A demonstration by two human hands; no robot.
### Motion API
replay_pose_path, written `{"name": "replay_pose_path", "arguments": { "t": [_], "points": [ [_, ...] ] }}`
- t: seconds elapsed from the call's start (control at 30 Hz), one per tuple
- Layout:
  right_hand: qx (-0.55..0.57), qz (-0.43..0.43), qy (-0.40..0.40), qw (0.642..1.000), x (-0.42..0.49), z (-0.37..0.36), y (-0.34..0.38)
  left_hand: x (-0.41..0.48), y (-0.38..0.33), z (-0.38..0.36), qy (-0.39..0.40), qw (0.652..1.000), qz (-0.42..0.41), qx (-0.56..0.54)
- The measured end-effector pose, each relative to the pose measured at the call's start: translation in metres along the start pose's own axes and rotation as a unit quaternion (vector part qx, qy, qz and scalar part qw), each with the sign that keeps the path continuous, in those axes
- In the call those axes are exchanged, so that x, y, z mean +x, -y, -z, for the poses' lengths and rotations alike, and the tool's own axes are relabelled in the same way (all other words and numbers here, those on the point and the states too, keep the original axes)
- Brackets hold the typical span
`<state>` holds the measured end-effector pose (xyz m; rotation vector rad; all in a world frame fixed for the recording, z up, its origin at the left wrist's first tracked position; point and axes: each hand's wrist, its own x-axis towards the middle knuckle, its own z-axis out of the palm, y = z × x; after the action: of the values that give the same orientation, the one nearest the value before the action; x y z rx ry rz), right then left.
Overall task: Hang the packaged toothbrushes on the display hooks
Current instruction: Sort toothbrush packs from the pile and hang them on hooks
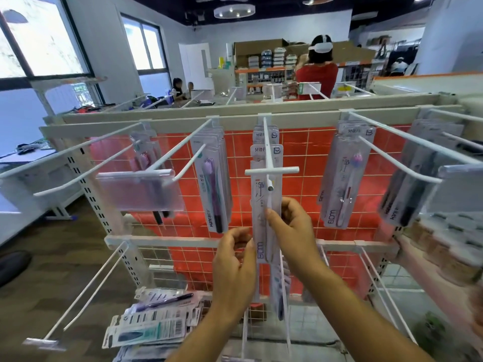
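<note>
The toothbrush pack [262,197] looks light and bendy. The left hand [235,259] pinches its 7 o'clock edge and the right hand [290,226] its middle; a hold nearer the top seems better.

A single wide-angle view, worn at head height, faces a wire display rack [308,152] straight on and tilts a little downward. The centre hook [267,152] runs toward the lens at mid-frame, close enough that its tip blurs. Both forearms enter from the bottom edge, and the left hand [235,265] and right hand [290,228] meet on a toothbrush package [261,194] just below centre. Straight bars bow near the frame's sides. Above the top rail [183,125] the back wall [274,30] shows. The floor [52,257] shows at lower left.
</note>
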<state>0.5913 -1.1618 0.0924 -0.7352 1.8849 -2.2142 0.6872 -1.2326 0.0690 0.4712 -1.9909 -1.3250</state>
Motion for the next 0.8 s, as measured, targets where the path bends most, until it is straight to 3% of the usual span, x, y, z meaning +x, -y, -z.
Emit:
{"name": "replay_pose_path", "arguments": {
  "t": [0.8],
  "points": [
    [0.024, -0.157, 0.031, 0.987, 0.071, 0.002, -0.015, 0.015, 0.021, -0.004, -0.030, 0.999, 0.023, 0.019]
  ]
}}
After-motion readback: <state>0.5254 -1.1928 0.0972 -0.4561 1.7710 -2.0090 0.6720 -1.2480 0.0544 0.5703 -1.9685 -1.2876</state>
